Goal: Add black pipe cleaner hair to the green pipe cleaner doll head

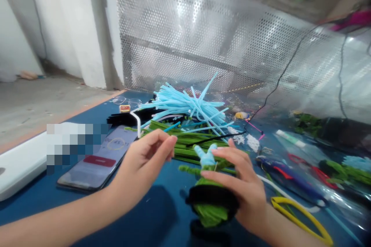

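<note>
Work piece: pipe-cleaner figure, green wound body, black band around the middle, light blue tip at the top.
Position of work piece: low centre of the view, raised just above the blue tabletop, in front of the stock bundles.
Right hand: wrapped over the figure from the right, fingers laid across the upper body, partly closed; grip on the figure.
Left hand: just left of the figure, not touching it; fingers curled, thumb and forefinger tips pressed together (any thin strand pinched there cannot be made out).
Stock: green pipe cleaners lying flat behind the hands; light blue pipe cleaners fanned out above and behind them; one black strand across the green ones.
Surroundings: phone with lit screen at left, yellow loop at right, red-handled tool under clear plastic, perforated metal panel at the rear.
Step in hand (judgement): build-up of the figure, right hand as clamp, left hand as working hand near the blue tip.
Next move, requirements (judgement): firm hold on the banded body to prevent unwinding; fine pinch from the left hand at the tip or on a fresh strand; stock within close reach behind.
</note>
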